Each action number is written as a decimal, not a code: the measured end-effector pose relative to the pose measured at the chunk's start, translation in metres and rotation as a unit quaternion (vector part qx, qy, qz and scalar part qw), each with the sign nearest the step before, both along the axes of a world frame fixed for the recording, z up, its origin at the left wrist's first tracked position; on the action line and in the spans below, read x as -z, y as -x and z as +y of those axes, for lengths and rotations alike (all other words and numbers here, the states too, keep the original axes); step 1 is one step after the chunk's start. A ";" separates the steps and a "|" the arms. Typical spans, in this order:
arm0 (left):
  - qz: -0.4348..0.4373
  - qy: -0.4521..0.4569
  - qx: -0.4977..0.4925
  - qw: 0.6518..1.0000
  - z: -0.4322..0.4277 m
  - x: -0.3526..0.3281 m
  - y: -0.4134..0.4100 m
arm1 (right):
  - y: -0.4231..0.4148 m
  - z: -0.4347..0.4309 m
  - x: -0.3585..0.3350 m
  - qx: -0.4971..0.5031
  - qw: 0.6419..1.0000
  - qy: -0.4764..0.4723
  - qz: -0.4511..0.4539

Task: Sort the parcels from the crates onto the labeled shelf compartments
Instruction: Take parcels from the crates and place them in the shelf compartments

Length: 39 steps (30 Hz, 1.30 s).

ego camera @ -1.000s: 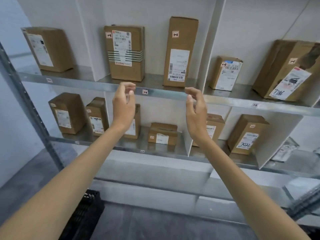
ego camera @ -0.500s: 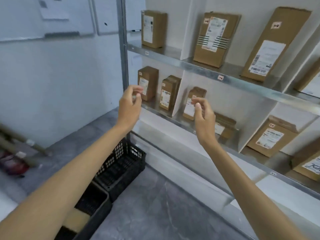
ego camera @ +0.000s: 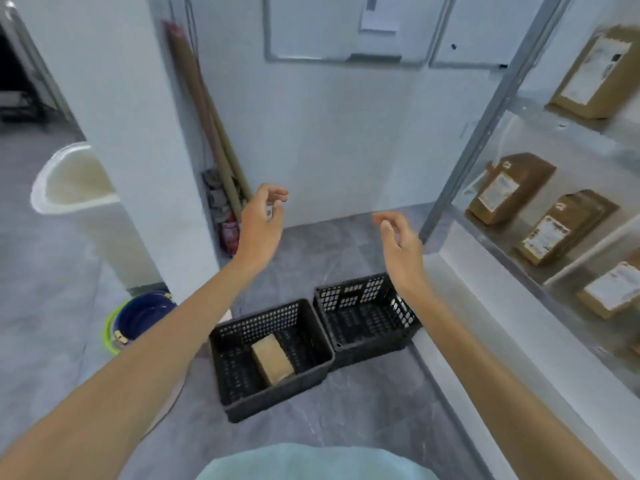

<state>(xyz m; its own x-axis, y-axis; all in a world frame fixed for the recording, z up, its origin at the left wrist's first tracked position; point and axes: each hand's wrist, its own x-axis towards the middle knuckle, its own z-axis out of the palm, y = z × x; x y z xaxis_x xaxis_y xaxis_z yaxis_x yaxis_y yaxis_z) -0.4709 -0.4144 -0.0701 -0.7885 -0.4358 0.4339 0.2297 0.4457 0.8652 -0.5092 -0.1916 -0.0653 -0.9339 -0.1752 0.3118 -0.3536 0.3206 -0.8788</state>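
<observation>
Two black plastic crates stand side by side on the grey floor. The left crate (ego camera: 318, 370) holds one brown cardboard parcel (ego camera: 273, 358) lying flat. The right crate (ego camera: 403, 311) looks empty. My left hand (ego camera: 260, 225) and my right hand (ego camera: 400, 245) are raised above the crates, both empty, fingers loosely curled and apart. At the right edge the metal shelf (ego camera: 491, 242) carries several brown labelled parcels, among them one (ego camera: 509, 188) on the lower level and one (ego camera: 597, 72) higher up.
A white pillar (ego camera: 114, 133) stands at the left, with a white tub (ego camera: 69, 181) behind it and a blue and green bucket (ego camera: 138, 320) at its foot. Cardboard tubes (ego camera: 207, 116) lean in the corner. A whiteboard (ego camera: 339, 29) hangs on the back wall.
My view has swung left and down from the shelf to the crates on the floor. Both hands have drawn away from the shelf edge and stay empty.
</observation>
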 end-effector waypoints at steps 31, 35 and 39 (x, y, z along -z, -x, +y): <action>-0.318 -0.210 -0.257 0.888 -0.113 0.289 0.032 | 0.147 -0.169 0.270 -0.191 0.934 -0.179 -0.242; -0.364 -0.240 -0.251 0.864 -0.108 0.364 0.046 | 0.161 -0.179 0.355 -0.191 0.916 -0.208 -0.286; -0.401 -0.244 -0.263 0.843 -0.104 0.466 0.062 | 0.166 -0.186 0.468 -0.192 0.890 -0.249 -0.329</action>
<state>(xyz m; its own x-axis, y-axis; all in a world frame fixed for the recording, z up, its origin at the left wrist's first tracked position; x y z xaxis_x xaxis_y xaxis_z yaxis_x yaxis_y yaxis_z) -0.5326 -0.5184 -0.5358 -0.3857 -0.7884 -0.4793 -0.6350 -0.1500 0.7578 -0.6751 -0.3781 -0.5328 -0.7268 -0.4849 -0.4864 0.0175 0.6949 -0.7189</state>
